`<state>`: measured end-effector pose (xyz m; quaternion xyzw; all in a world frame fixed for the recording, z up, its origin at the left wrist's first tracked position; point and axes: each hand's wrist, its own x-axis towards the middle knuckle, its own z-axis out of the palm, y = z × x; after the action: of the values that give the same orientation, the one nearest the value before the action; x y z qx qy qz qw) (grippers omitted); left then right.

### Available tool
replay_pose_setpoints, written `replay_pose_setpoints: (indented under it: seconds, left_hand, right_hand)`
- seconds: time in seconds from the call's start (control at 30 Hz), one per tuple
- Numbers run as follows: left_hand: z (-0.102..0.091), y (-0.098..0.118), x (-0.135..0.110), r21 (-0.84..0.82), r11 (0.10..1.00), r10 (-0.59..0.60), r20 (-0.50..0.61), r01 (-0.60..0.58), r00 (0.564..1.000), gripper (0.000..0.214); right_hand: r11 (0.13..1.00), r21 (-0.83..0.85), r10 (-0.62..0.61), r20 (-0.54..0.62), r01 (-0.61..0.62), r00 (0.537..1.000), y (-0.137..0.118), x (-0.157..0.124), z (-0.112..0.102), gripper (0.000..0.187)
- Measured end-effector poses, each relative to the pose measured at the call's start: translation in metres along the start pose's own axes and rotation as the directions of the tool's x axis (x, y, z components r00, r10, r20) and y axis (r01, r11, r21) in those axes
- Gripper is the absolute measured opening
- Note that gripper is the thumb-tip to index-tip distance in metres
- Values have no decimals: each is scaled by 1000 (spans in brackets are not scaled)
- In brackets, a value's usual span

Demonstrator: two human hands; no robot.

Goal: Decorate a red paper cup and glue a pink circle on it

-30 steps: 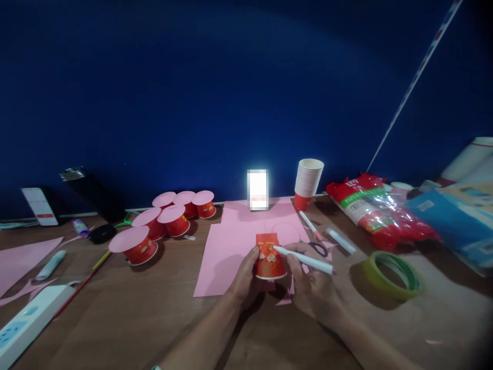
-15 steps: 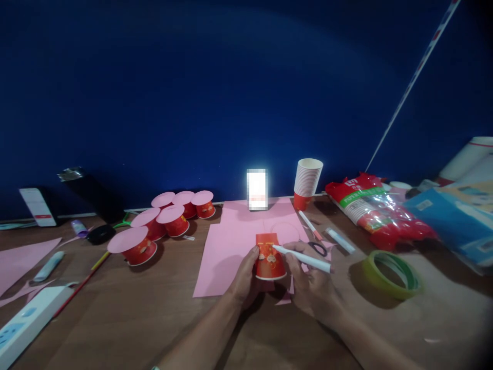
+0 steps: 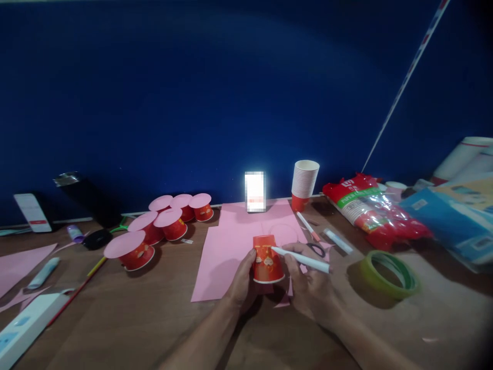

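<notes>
A craft table (image 3: pixel 127 321), by its marker (image 3: pixel 306 260), pink paper (image 3: pixel 219 264) and tape (image 3: pixel 372 275).

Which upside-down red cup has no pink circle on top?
The held cup in the left hand; the six cups to its left all wear pink circles.

Both your forearms come in bare from the bottom of the view, angled in toward each other. Your left hand (image 3: pixel 242 281) has a light side grip going, thumb (image 3: pixel 251 256) pointing up and away from you — the other fingers are mostly hidden. Your right hand (image 3: pixel 313 292) is curled into a pen-style pinch, close to the left but not touching it.
</notes>
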<state>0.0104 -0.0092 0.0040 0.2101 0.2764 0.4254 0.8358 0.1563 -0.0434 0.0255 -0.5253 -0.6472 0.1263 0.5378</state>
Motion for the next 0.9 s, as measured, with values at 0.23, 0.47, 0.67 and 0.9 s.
replay_pose_setpoints:
  seconds: [0.23,0.47,0.67,0.9]
  left_hand:
    - [-7,-4,5,-51,998,53,83,-49,995,43]
    - [-7,-4,5,-66,996,70,107,-63,992,43]
    - [-8,-5,6,-79,995,74,113,-65,991,42]
    - [-10,-6,7,-74,995,77,114,-68,991,43]
  right_hand:
    - [1000,25,-11,11,11,1000,2,-1,0,12]
    - [999,20,25,-33,-25,999,1,0,1,14]
    - [1000,-12,27,-34,-27,999,0,1,-1,14]
    - [999,28,30,14,-30,999,-1,1,-3,14]
